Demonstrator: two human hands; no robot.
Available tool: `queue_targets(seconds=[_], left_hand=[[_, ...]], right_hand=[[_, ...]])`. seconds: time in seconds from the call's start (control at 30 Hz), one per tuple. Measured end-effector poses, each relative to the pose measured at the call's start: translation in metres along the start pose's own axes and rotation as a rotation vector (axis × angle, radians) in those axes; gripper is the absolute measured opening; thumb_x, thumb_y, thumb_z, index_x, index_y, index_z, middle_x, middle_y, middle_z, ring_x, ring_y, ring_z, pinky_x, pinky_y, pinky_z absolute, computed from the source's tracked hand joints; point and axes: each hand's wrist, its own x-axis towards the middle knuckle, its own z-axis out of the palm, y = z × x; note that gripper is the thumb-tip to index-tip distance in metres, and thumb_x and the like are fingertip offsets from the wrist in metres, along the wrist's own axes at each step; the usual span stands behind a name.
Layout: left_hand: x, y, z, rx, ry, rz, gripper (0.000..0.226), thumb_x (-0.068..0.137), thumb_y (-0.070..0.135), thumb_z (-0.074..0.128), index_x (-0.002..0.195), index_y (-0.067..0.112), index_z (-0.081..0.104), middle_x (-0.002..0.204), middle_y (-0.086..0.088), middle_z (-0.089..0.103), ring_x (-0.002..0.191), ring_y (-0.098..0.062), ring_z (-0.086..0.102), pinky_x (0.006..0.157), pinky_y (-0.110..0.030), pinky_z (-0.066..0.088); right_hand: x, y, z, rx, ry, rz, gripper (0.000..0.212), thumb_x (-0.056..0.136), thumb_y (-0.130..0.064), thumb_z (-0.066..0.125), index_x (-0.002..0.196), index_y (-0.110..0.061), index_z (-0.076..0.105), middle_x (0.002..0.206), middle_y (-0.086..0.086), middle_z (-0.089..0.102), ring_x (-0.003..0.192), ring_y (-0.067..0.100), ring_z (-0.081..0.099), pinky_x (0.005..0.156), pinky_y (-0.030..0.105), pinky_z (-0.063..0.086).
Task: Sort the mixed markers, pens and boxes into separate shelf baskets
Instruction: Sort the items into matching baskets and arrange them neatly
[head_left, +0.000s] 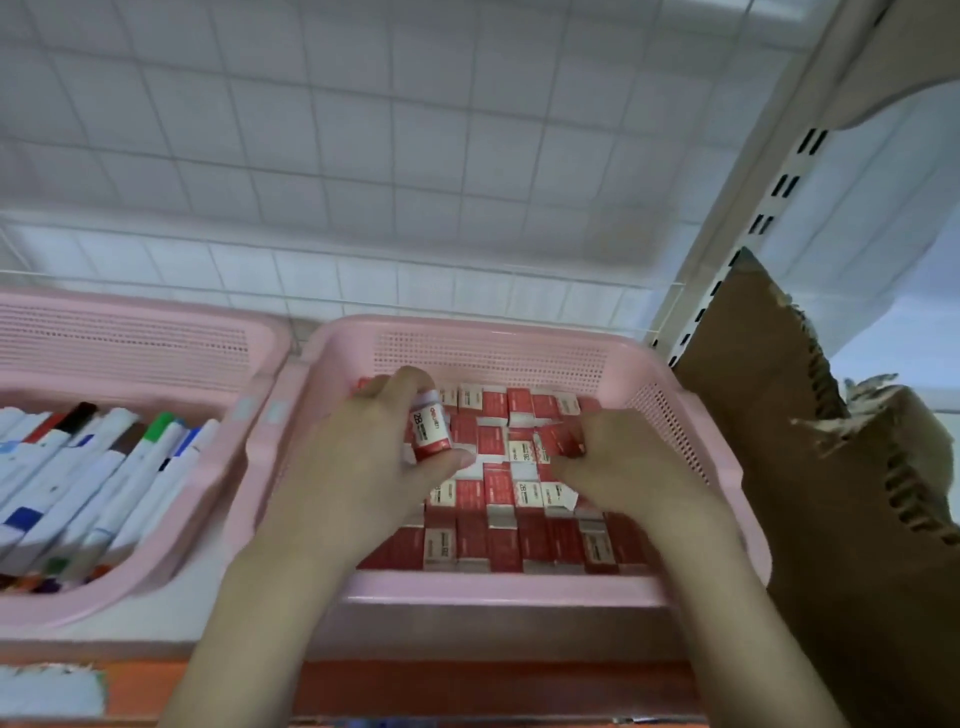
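Note:
A pink basket (519, 590) in the middle of the shelf holds several small red and white boxes (498, 540) laid in rows. My left hand (363, 447) is inside it and grips one red and white box marked 2B (430, 428), lifted a little above the rows. My right hand (623, 462) is also in the basket, its fingertips pinching another small red box (563, 439) among the rows. A second pink basket (130, 343) to the left holds several white markers (104, 483) with coloured caps.
A torn brown cardboard box (821, 467) stands right of the baskets, against the white slotted shelf upright (753, 208). A white wire grid (363, 130) forms the shelf's back. The shelf's front edge has an orange strip (467, 686).

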Motion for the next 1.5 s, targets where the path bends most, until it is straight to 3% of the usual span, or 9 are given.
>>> queue_targets(seconds=[0.13, 0.27, 0.5, 0.67, 0.73, 0.87, 0.97, 1.1, 1.5], left_hand=[[-0.002, -0.015, -0.009, 0.016, 0.006, -0.044, 0.052, 0.072, 0.047, 0.073, 0.114, 0.025, 0.052, 0.107, 0.008, 0.061, 0.082, -0.007, 0.046, 0.069, -0.023, 0.037], [-0.005, -0.023, -0.013, 0.029, -0.043, -0.027, 0.053, 0.073, 0.048, 0.071, 0.117, 0.025, 0.051, 0.108, 0.009, 0.058, 0.083, -0.005, 0.044, 0.068, -0.022, 0.035], [0.003, -0.021, -0.009, 0.036, -0.159, -0.007, 0.054, 0.075, 0.047, 0.070, 0.119, 0.024, 0.048, 0.120, 0.006, 0.058, 0.106, -0.015, 0.055, 0.089, -0.036, 0.048], [0.006, -0.012, 0.002, 0.046, -0.234, 0.037, 0.056, 0.077, 0.046, 0.070, 0.123, 0.024, 0.047, 0.122, 0.006, 0.055, 0.108, -0.015, 0.054, 0.090, -0.036, 0.047], [0.005, -0.011, 0.007, 0.071, -0.279, 0.035, 0.060, 0.077, 0.045, 0.070, 0.127, 0.023, 0.046, 0.125, 0.005, 0.051, 0.112, -0.016, 0.052, 0.093, -0.037, 0.046], [0.003, -0.015, 0.011, 0.094, -0.320, 0.010, 0.061, 0.077, 0.037, 0.073, 0.129, 0.023, 0.044, 0.125, 0.005, 0.049, 0.114, -0.017, 0.050, 0.095, -0.033, 0.043], [0.003, -0.021, 0.011, 0.077, -0.334, -0.008, 0.057, 0.075, 0.032, 0.075, 0.124, 0.022, 0.048, 0.125, 0.006, 0.051, 0.112, -0.014, 0.051, 0.094, -0.027, 0.041], [0.001, -0.025, 0.009, 0.064, -0.336, -0.008, 0.052, 0.074, 0.035, 0.076, 0.118, 0.023, 0.051, 0.123, 0.008, 0.054, 0.111, -0.012, 0.051, 0.093, -0.025, 0.041], [0.004, -0.029, 0.010, 0.168, -0.522, -0.007, 0.030, 0.084, 0.029, 0.067, 0.111, 0.020, 0.059, 0.114, 0.005, 0.058, 0.099, -0.012, 0.055, 0.083, -0.020, 0.040]], right_hand=[[0.029, -0.026, 0.004, -0.191, -0.190, 0.004, 0.014, 0.089, -0.017, 0.054, 0.089, -0.006, 0.063, 0.079, 0.004, 0.064, 0.066, 0.019, 0.069, 0.067, 0.025, 0.049], [0.037, -0.033, 0.008, -0.148, -0.368, -0.001, 0.017, 0.089, -0.022, 0.062, 0.081, -0.011, 0.052, 0.080, 0.001, 0.060, 0.056, 0.005, 0.066, 0.054, 0.020, 0.049], [0.032, -0.005, -0.014, 0.022, -0.316, 0.005, 0.031, 0.085, -0.016, 0.067, 0.111, -0.014, 0.051, 0.106, -0.002, 0.052, 0.075, 0.007, 0.061, 0.063, 0.019, 0.052], [0.030, 0.014, -0.001, 0.098, -0.104, -0.014, 0.030, 0.081, -0.024, 0.072, 0.096, -0.017, 0.047, 0.086, -0.005, 0.057, 0.075, 0.009, 0.053, 0.063, 0.022, 0.042], [0.031, 0.018, -0.001, -0.031, -0.095, -0.008, 0.029, 0.083, -0.029, 0.069, 0.103, -0.016, 0.051, 0.098, -0.004, 0.060, 0.086, 0.011, 0.054, 0.070, 0.023, 0.043], [0.027, 0.017, -0.001, 0.014, -0.222, 0.095, 0.069, 0.077, -0.033, 0.075, 0.133, -0.016, 0.039, 0.119, -0.001, 0.059, 0.102, 0.015, 0.057, 0.084, 0.028, 0.050], [0.027, 0.011, 0.005, -0.052, -0.220, 0.052, 0.051, 0.074, -0.021, 0.077, 0.111, -0.016, 0.041, 0.100, -0.004, 0.055, 0.086, 0.010, 0.053, 0.059, 0.017, 0.040], [0.034, -0.002, 0.010, -0.107, -0.134, -0.033, 0.025, 0.079, -0.020, 0.072, 0.078, -0.017, 0.048, 0.078, -0.006, 0.051, 0.068, 0.005, 0.048, 0.049, 0.014, 0.029], [0.023, -0.015, -0.003, -0.206, -0.221, -0.187, 0.035, 0.088, -0.032, 0.062, 0.120, -0.019, 0.055, 0.104, -0.005, 0.050, 0.096, 0.012, 0.047, 0.075, 0.022, 0.036]])
